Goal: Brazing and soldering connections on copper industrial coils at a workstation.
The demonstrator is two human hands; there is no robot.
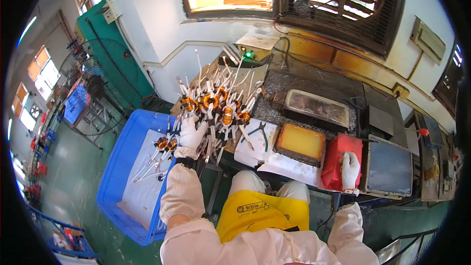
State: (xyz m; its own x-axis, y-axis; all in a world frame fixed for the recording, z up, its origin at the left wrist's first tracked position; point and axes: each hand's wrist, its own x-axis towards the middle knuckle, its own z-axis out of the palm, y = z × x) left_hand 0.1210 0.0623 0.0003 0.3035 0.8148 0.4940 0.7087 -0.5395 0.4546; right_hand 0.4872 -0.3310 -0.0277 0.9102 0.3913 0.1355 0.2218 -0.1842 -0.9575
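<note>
My left hand (pixel 191 136), in a white glove, is at the near left side of a heap of copper-wound coils (pixel 227 116) with long pale leads. Its thumb and fingers are apart, touching the heap's edge; I see nothing gripped between them. My right hand (pixel 350 168), also gloved, has its fingers curled together over a red plastic box (pixel 337 159). What those fingers hold, if anything, is too small to make out. A few more coils (pixel 170 144) lie in a blue plastic bin (pixel 110 186), left of my left forearm.
Blue-handled pliers (pixel 265 136) lie between the heap and a tray of yellowish material (pixel 300 141). Behind stands a rectangular metal pot (pixel 317 108); a grey-topped tray (pixel 390 165) is at right. A control box (pixel 255 49) shows a green light. A large fan (pixel 95 86) stands left.
</note>
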